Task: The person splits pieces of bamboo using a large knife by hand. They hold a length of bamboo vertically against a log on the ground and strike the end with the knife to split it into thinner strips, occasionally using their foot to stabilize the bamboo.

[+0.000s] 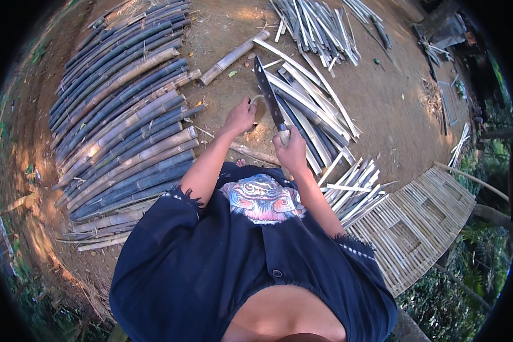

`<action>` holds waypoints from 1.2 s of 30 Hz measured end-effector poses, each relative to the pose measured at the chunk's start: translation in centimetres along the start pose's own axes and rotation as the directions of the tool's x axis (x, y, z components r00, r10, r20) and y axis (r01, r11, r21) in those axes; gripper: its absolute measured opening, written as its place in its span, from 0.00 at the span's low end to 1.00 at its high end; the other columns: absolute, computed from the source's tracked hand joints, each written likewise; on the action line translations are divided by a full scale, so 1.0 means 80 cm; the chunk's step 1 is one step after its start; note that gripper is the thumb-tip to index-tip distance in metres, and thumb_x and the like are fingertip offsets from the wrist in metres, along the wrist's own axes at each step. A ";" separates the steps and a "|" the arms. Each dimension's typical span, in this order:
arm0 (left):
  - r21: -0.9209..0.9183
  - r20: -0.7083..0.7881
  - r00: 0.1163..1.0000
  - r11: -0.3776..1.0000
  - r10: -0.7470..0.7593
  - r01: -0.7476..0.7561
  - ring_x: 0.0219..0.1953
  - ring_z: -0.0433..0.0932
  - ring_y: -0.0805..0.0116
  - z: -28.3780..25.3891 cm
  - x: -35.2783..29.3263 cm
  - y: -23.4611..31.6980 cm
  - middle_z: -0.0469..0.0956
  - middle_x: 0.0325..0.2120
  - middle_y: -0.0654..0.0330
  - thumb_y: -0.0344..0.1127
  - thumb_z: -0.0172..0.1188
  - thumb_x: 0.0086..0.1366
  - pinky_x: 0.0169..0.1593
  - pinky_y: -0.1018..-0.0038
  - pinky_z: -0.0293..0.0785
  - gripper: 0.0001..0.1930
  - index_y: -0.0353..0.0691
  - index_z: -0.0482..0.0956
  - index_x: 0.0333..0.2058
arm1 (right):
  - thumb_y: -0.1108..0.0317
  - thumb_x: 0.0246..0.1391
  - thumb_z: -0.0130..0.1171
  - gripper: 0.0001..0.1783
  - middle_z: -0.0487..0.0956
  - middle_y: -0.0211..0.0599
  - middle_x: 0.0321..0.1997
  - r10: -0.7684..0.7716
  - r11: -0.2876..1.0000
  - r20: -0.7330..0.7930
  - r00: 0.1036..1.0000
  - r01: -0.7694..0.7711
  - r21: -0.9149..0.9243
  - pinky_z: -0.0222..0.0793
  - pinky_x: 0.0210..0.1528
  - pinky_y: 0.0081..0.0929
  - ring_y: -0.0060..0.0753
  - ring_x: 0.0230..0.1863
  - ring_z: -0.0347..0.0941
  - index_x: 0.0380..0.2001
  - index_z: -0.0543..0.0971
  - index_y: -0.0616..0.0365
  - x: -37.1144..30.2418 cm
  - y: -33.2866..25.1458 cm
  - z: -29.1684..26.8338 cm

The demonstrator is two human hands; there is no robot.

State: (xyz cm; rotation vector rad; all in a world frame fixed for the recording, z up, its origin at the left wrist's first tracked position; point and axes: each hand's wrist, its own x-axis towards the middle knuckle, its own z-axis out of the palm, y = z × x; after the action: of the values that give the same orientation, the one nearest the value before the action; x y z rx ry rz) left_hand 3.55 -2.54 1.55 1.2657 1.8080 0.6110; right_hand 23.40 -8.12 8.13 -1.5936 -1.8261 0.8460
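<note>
Knife [271,98] sits at 12 o'clock from frame centre, tip pointing between 11 and 12, with dark holes or spots along the blade. Through the head camera I see the right hand [291,149], at 2 o'clock, wrapped around the handle [284,135]. Left hand [242,115], between 11 and 12, has its fingers curled in beside a pale curved piece [256,98], probably bamboo; I cannot tell whether it is gripped or only touched.

Handling, my estimate: blade stiff and fairly heavy, weight out toward the tip, so I would hold only the handle, low and firm, and keep fingers off the edge. Pale piece looks light and springy, perhaps smooth enough to slip; I would hold it away from the blade, watching for sharp rims.

Surroundings: dark poles [119,128] stacked at 10 o'clock, likely rigid and hollow. One loose pole [233,58] lies near 12, beyond the left hand. Split strips [310,117] lie in a heap between 1 and 2, apparently bendable lengthwise but prone to splinter. Slatted panel [419,219] lies between 3 and 4.
</note>
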 end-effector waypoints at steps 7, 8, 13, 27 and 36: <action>0.058 -0.003 1.000 0.998 0.009 -0.009 0.45 0.79 0.35 -0.002 -0.015 0.014 0.80 0.36 0.35 0.50 0.45 0.74 0.51 0.47 0.72 0.23 0.37 0.69 0.55 | 0.58 0.59 0.66 0.20 0.82 0.61 0.34 0.013 1.000 -0.017 1.000 -0.013 0.025 0.73 0.40 0.51 0.67 0.39 0.79 0.45 0.77 0.63 -0.005 -0.003 0.009; 0.090 -0.036 0.998 0.995 0.044 -0.041 0.40 0.82 0.39 0.004 -0.015 0.009 0.81 0.31 0.39 0.51 0.46 0.74 0.49 0.49 0.72 0.24 0.37 0.69 0.57 | 0.58 0.59 0.66 0.19 0.82 0.61 0.34 -0.007 1.000 -0.020 1.000 0.007 0.022 0.73 0.41 0.52 0.67 0.39 0.79 0.45 0.77 0.63 -0.005 -0.003 0.010; 0.120 -0.086 0.988 0.986 0.127 -0.116 0.31 0.84 0.50 0.015 -0.003 -0.019 0.82 0.25 0.46 0.51 0.48 0.75 0.42 0.57 0.76 0.25 0.36 0.71 0.58 | 0.61 0.59 0.64 0.16 0.81 0.62 0.31 -0.037 0.999 0.015 0.999 0.037 0.004 0.72 0.39 0.53 0.69 0.37 0.78 0.42 0.76 0.63 -0.007 0.004 0.013; -0.235 0.128 0.992 0.971 -0.020 0.050 0.27 0.85 0.70 0.000 -0.013 -0.012 0.86 0.35 0.54 0.51 0.56 0.72 0.36 0.73 0.77 0.29 0.32 0.72 0.60 | 0.64 0.60 0.60 0.16 0.80 0.63 0.33 0.051 0.998 0.086 0.995 -0.047 -0.046 0.71 0.40 0.53 0.68 0.38 0.78 0.44 0.73 0.66 -0.008 0.001 0.021; -0.337 0.153 0.986 0.935 -0.061 0.110 0.26 0.85 0.71 0.016 -0.017 -0.022 0.86 0.32 0.58 0.51 0.56 0.72 0.25 0.75 0.76 0.24 0.32 0.86 0.40 | 0.63 0.60 0.61 0.16 0.80 0.64 0.32 0.010 0.996 0.070 0.997 -0.004 -0.094 0.71 0.39 0.56 0.69 0.37 0.78 0.43 0.74 0.67 -0.002 0.009 0.017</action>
State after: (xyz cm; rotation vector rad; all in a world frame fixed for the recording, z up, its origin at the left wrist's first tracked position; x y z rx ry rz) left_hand 3.86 -4.57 -0.02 0.9626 1.5498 0.7340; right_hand 22.85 -8.37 6.74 -1.6477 -1.9360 0.8409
